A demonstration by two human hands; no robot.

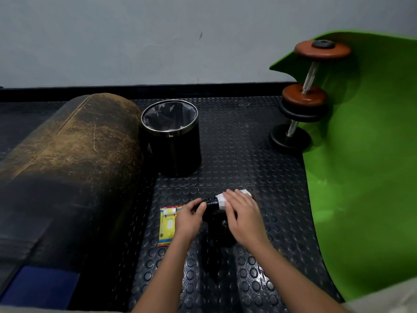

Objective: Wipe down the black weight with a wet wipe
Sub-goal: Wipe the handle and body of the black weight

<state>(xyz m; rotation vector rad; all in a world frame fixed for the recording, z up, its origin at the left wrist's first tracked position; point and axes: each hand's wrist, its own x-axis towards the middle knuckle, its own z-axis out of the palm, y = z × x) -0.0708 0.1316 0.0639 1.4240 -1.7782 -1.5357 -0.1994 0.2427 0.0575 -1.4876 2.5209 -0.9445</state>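
A black weight (214, 213) stands on the studded rubber floor, its surface glossy and wet. My left hand (188, 220) grips its left edge between thumb and fingers. My right hand (243, 219) lies flat over its top and right side, pressing a white wet wipe (222, 201) against it. Part of the wipe sticks out beyond my fingertips. Most of the weight is hidden under my two hands.
A yellow wet wipe pack (167, 224) lies just left of my left hand. A black bin with a liner (173, 136) stands behind. A worn brown padded bench (67, 166) fills the left. Dumbbells (302, 98) rest against a green mat (365, 166) at right.
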